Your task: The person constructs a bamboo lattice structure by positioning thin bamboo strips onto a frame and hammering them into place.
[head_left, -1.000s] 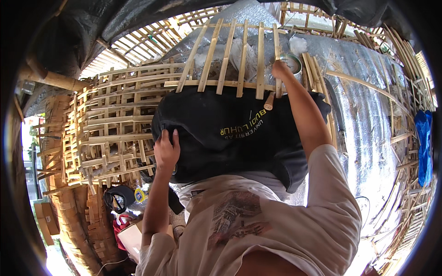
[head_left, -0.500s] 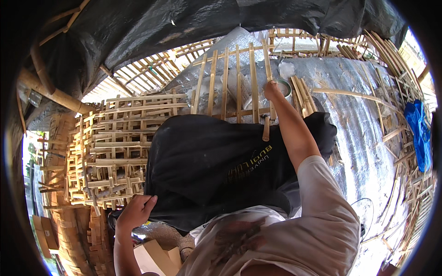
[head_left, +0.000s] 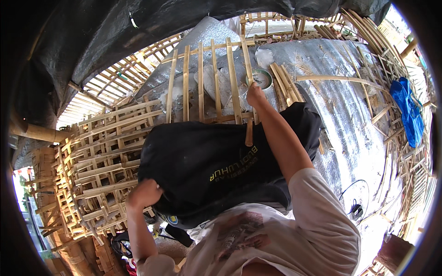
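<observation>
The right hand (head_left: 256, 95) is wrapped around the rightmost slat (head_left: 246, 60) of a bamboo frame (head_left: 201, 83) beyond the black cloth (head_left: 198, 161) on the person's lap, while the left hand (head_left: 145, 193) curls at the cloth's left edge, its grip impossible to tell.

A black plastic tarp (head_left: 92, 50) sags above a slatted bamboo screen (head_left: 96, 94), with 1 thick bamboo pole (head_left: 41, 132) jutting in at far left. Silvery sheeting (head_left: 343, 126) spreads across the right side, glinting in bright light, and a black cable (head_left: 356, 210) curls near its lower end. Beyond it, a crumpled blue plastic sheet (head_left: 407, 112) stands out against loose bamboo strips (head_left: 363, 30).
</observation>
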The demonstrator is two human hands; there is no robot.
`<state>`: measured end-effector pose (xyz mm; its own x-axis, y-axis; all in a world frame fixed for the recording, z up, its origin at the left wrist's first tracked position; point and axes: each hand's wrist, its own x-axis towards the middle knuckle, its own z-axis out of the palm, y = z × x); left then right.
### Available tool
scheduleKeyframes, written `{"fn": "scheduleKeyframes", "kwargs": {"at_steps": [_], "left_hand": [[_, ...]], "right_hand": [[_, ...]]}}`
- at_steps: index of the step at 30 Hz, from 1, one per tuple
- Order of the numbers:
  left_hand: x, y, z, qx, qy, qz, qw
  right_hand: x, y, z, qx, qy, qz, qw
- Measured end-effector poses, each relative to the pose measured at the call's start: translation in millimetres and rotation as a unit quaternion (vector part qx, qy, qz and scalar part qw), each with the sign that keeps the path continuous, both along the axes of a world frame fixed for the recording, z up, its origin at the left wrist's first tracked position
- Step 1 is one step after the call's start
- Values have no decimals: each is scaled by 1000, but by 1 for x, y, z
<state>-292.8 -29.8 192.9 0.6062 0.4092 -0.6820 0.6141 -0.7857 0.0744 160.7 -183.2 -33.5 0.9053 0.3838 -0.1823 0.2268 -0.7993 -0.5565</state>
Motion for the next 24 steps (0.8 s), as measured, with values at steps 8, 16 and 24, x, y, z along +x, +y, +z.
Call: {"fn": "scheduleKeyframes", "kwargs": {"at_steps": [8, 16, 24], "left_hand": [[110, -5, 99, 9, -220, -97, 971], [117, -13, 39, 240, -383, 49, 891], [-51, -82, -97, 378, -425, 126, 813]], "right_hand": [[8, -8, -14, -13, 19, 21, 1000], [10, -12, -16, -16, -12, 33, 999], [3, 10, -1, -12, -26, 77, 997]]}}
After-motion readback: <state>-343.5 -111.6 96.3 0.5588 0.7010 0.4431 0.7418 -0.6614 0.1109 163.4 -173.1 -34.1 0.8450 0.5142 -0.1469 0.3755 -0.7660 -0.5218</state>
